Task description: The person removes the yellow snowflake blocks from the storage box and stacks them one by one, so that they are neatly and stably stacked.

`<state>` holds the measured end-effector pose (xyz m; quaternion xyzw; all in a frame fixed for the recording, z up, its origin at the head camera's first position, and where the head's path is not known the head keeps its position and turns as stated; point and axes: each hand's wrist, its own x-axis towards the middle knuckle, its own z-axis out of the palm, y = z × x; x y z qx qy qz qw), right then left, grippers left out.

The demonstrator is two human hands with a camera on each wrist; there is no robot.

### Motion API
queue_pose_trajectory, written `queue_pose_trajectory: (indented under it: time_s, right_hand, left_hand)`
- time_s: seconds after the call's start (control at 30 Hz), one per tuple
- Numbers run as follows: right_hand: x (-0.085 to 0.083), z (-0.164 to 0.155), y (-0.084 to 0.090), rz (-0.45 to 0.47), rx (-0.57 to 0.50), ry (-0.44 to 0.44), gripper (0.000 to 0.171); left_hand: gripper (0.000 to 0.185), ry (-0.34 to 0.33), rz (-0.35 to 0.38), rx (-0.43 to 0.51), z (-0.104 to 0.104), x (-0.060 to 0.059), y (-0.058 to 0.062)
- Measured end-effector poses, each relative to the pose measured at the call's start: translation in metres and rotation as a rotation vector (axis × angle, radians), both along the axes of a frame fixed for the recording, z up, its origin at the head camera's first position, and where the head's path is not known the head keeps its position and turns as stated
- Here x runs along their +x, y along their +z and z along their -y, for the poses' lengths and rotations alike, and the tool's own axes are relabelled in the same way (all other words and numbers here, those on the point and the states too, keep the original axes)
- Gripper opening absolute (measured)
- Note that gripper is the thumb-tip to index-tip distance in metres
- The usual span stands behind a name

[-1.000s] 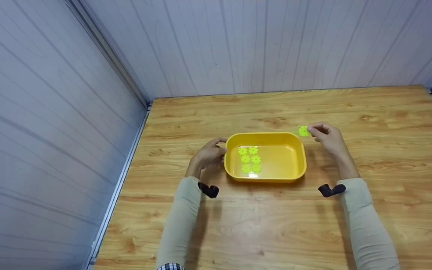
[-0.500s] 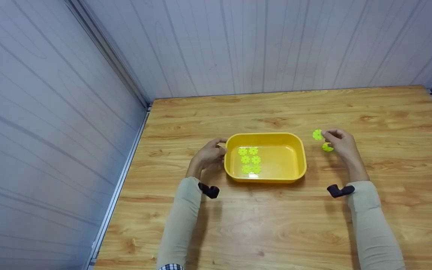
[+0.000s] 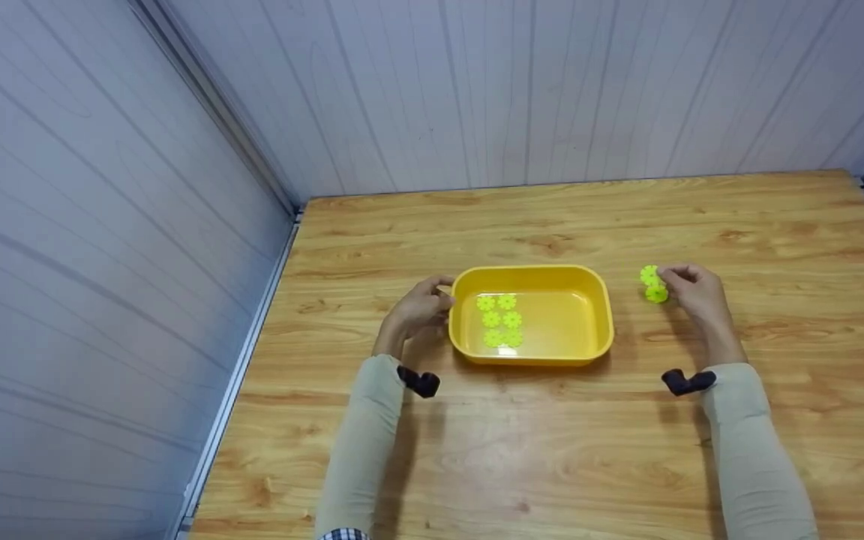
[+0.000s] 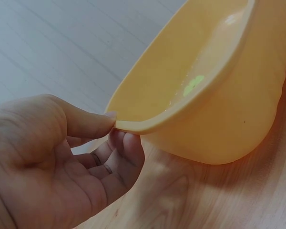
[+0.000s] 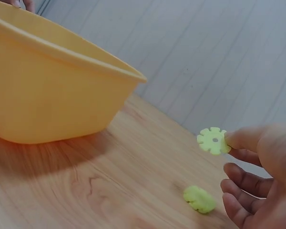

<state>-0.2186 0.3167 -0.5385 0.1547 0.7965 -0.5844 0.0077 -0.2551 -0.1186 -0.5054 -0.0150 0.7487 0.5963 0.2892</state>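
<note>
My left hand (image 3: 418, 306) pinches the left rim of a yellow plastic basin (image 4: 214, 129), its thumb over the edge and fingers beneath. Inside the basin, several neon-yellow notched discs (image 3: 511, 319) lie in two columns at the left. My right hand (image 3: 698, 294) pinches another notched disc (image 5: 213, 140), with a small hole at its centre, between thumb and forefinger. This disc is held above the table, right of the basin. Below it on the table lies a thick yellow-green piece with a notched edge (image 5: 199, 199), like a small stack of such discs.
The basin stands on a wood-grain table (image 3: 552, 450). Pale panelled walls (image 3: 522, 90) rise behind and at the left. A dark wrist-worn device (image 3: 418, 381) shows at the left cuff and another dark device (image 3: 688, 381) at the right.
My right hand has moved right and slightly toward me, away from the basin, carrying the disc over the yellow-green piece on the table. The left hand and basin stay put.
</note>
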Motion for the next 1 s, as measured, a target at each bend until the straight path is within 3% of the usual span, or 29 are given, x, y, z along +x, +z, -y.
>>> queue_pose_trajectory:
  time_s: [0.3, 0.47, 1.0]
  right_hand:
    - [0.0046, -0.0052, -0.0044, 0.073, 0.190, 0.013, 0.056]
    - [0.0068, -0.0084, -0.0080, 0.095, 0.234, 0.028, 0.057]
    - [0.0072, -0.0035, -0.0096, 0.034, 0.369, 0.042, 0.046]
  left_hand:
    - [0.040, -0.007, 0.009, 0.039, 0.0011, -0.0001, -0.0015]
    - [0.041, -0.013, 0.009, 0.040, 0.0018, 0.0000, -0.0010]
    - [0.041, -0.027, -0.002, 0.015, 0.0031, 0.0010, -0.0016]
